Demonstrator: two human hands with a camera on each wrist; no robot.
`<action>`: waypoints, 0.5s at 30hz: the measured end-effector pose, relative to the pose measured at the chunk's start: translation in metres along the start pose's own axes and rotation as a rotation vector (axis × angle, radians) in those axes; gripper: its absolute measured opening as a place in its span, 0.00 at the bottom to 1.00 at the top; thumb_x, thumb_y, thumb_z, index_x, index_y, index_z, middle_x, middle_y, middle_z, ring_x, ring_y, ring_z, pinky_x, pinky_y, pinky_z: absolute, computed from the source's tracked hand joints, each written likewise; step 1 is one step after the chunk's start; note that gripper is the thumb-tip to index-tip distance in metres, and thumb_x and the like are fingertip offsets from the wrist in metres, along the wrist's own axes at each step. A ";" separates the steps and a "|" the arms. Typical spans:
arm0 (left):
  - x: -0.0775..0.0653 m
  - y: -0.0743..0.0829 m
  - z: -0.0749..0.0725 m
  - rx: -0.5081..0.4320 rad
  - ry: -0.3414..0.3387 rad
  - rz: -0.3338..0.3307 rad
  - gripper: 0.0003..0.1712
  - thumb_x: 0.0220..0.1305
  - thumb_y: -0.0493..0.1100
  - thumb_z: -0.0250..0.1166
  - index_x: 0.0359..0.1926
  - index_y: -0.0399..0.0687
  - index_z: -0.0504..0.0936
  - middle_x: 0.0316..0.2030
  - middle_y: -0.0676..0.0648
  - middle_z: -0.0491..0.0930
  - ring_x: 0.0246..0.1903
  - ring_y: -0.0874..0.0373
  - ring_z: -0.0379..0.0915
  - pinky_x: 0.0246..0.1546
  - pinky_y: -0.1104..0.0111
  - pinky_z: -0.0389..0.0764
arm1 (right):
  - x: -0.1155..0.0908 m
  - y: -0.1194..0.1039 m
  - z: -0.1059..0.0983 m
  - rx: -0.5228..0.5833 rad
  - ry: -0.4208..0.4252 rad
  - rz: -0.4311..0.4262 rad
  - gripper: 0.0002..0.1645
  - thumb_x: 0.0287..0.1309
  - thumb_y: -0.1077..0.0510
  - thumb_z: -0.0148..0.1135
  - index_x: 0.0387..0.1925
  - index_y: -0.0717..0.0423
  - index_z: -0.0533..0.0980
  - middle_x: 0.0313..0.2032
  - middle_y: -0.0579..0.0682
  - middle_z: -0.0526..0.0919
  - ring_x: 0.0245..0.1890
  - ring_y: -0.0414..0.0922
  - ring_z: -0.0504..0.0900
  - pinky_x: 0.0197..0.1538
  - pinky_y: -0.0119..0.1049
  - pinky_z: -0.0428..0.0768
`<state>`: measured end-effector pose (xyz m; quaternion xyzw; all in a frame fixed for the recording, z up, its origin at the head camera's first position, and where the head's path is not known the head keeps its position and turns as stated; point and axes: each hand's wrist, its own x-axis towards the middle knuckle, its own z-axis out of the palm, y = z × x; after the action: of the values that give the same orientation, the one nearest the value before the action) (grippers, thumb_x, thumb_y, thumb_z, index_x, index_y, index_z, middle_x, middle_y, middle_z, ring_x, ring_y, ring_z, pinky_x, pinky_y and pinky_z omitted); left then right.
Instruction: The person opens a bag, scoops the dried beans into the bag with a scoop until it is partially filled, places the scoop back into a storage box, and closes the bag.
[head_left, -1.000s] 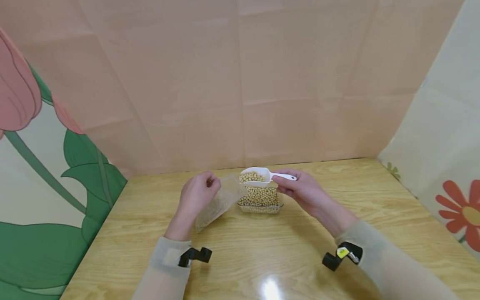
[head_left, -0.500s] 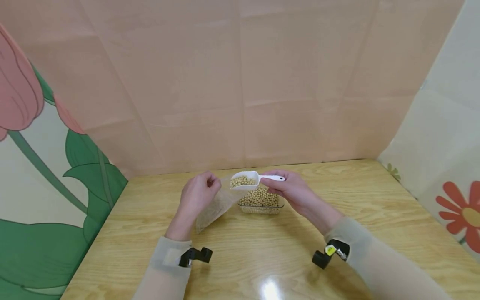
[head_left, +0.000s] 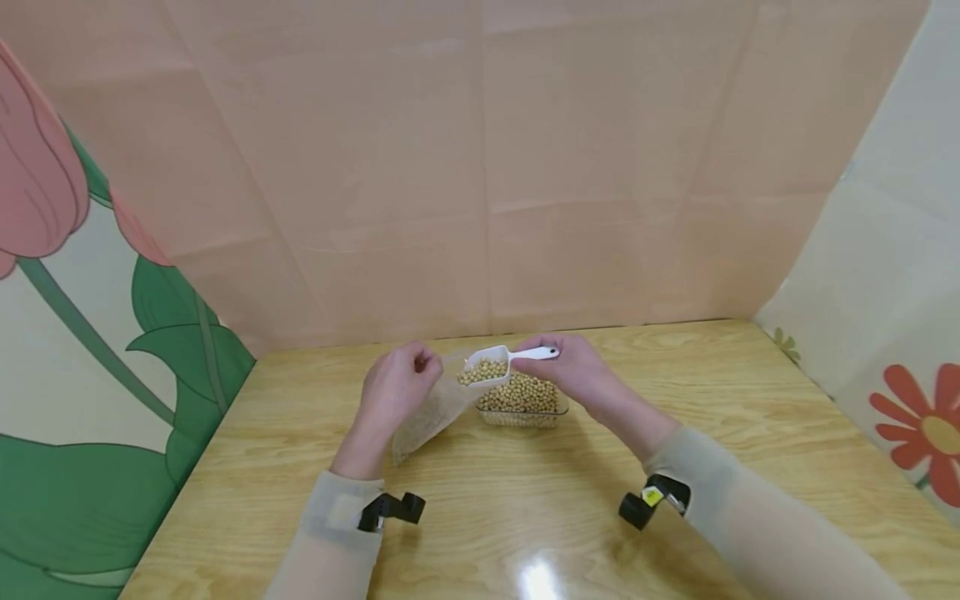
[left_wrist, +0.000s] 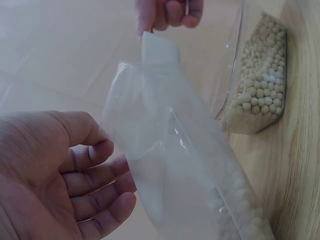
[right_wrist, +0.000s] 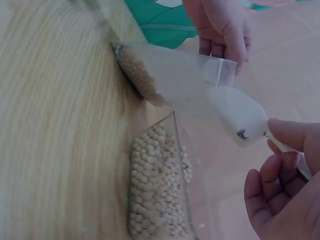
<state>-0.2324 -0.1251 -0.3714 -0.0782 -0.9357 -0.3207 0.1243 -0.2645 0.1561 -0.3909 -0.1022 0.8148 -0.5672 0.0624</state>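
My left hand (head_left: 392,390) pinches the top edge of a clear plastic bag (left_wrist: 172,145) between thumb and forefinger. The other fingers curl loosely in the left wrist view. Beans lie at the bottom of the bag (right_wrist: 167,72), which slants down to the table. My right hand (head_left: 573,371) holds the handle of a white scoop (head_left: 504,359) loaded with pale round beans, probably soybeans. The scoop's front end reaches inside the bag's mouth, tipped slightly downward. Below and right of the bag, a clear container (head_left: 522,413) holds many of the same beans (right_wrist: 155,185).
All this stands on a wood-grain table (head_left: 480,508). A pinkish sheet (head_left: 480,167) rises behind its back edge. Flower-patterned walls (head_left: 67,350) flank it on the left and right. A black camera mount sits on each wrist.
My right hand has moved left with the loaded scoop, from above the container into the bag's mouth. The scoop now tips down toward the bag. My left hand has stayed put.
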 end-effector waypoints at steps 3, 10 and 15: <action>0.000 0.000 0.000 0.002 0.002 0.007 0.10 0.77 0.41 0.62 0.35 0.49 0.85 0.28 0.50 0.81 0.25 0.54 0.72 0.34 0.59 0.74 | -0.001 -0.007 -0.001 -0.095 0.002 -0.045 0.19 0.66 0.46 0.80 0.52 0.52 0.89 0.34 0.48 0.83 0.31 0.44 0.73 0.35 0.37 0.73; 0.001 -0.001 0.000 0.006 0.009 0.011 0.10 0.77 0.41 0.63 0.35 0.49 0.85 0.29 0.50 0.82 0.25 0.54 0.72 0.33 0.59 0.74 | -0.001 -0.015 0.000 -0.252 0.000 -0.177 0.15 0.68 0.51 0.79 0.51 0.54 0.90 0.37 0.51 0.90 0.30 0.44 0.79 0.33 0.36 0.78; 0.002 -0.001 -0.001 0.014 0.012 0.017 0.09 0.76 0.41 0.64 0.36 0.47 0.86 0.29 0.50 0.82 0.25 0.55 0.72 0.32 0.60 0.74 | -0.003 -0.019 0.001 -0.319 0.017 -0.259 0.11 0.68 0.54 0.78 0.48 0.54 0.90 0.38 0.48 0.91 0.33 0.43 0.84 0.37 0.39 0.82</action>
<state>-0.2341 -0.1265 -0.3713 -0.0833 -0.9365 -0.3137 0.1330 -0.2599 0.1497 -0.3733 -0.2099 0.8749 -0.4351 -0.0347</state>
